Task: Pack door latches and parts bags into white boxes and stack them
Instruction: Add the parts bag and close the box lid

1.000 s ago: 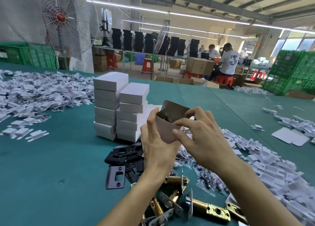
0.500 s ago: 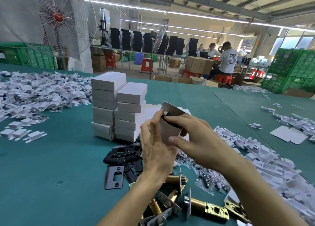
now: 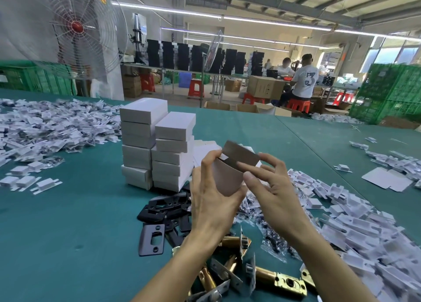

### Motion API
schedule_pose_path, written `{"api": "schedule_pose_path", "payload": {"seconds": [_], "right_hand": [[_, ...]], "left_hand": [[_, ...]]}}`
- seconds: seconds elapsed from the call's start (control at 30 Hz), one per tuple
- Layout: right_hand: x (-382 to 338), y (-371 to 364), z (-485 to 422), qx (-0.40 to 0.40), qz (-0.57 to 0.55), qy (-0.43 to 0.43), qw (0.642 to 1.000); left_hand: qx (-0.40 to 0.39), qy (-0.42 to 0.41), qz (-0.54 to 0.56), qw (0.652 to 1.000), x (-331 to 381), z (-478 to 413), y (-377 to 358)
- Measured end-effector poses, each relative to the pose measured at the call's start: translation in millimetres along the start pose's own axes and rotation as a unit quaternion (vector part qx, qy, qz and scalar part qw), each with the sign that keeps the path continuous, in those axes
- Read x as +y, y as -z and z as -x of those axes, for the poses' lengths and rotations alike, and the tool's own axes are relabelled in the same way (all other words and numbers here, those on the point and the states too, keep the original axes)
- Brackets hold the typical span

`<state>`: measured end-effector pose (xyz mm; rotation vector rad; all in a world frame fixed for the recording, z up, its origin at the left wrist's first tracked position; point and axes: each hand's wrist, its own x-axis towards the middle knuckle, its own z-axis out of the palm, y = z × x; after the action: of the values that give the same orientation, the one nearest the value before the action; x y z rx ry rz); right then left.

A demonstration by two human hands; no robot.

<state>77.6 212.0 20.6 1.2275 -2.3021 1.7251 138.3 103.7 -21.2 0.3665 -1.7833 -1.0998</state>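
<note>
My left hand grips a small white box upright above the green table, thumb and fingers wrapped round its sides. My right hand pinches the box's top flap between thumb and forefinger; the flap stands half folded over the opening. Just beyond the box rise two stacks of shut white boxes. Brass door latches lie near the front edge under my forearms. Clear parts bags lie in a heap under my right wrist.
Black strike plates lie piled left of my left hand. Flat unfolded box blanks spread in heaps at the left and the right. A large fan stands at the back left; people sit at a far bench.
The box's open mouth, with dark parts visible inside, is now covered as my right hand folds the flap down over it. Both hands sit slightly lower.
</note>
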Motion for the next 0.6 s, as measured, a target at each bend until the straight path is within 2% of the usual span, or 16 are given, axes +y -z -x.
{"api": "schedule_pose_path", "payload": {"seconds": [0.17, 0.27, 0.37, 0.5, 0.6], "right_hand": [[-5.4, 0.5, -1.9, -0.043, -0.065, -0.021, 0.997], [-9.2, -0.5, 1.0, -0.06, -0.022, -0.005, 0.998], [-12.3, -3.3, 7.0, -0.017, -0.038, 0.053, 0.998], [-20.1, -4.0, 7.2, 0.057, -0.184, 0.087, 0.977], [-21.3, -1.9, 0.0, 0.104, -0.097, 0.077, 0.987]], "left_hand": [[-0.013, -0.004, -0.01, 1.0, -2.6, 1.7, -1.2], [-0.027, 0.008, 0.001, 1.0, -3.6, 3.3, -1.2], [-0.035, 0.013, -0.003, 0.999, -4.1, 2.5, -1.1], [-0.028, 0.006, -0.023, 0.999, -6.2, 3.0, -3.3], [-0.027, -0.001, -0.019, 0.999, -5.5, 3.0, -4.0]]}}
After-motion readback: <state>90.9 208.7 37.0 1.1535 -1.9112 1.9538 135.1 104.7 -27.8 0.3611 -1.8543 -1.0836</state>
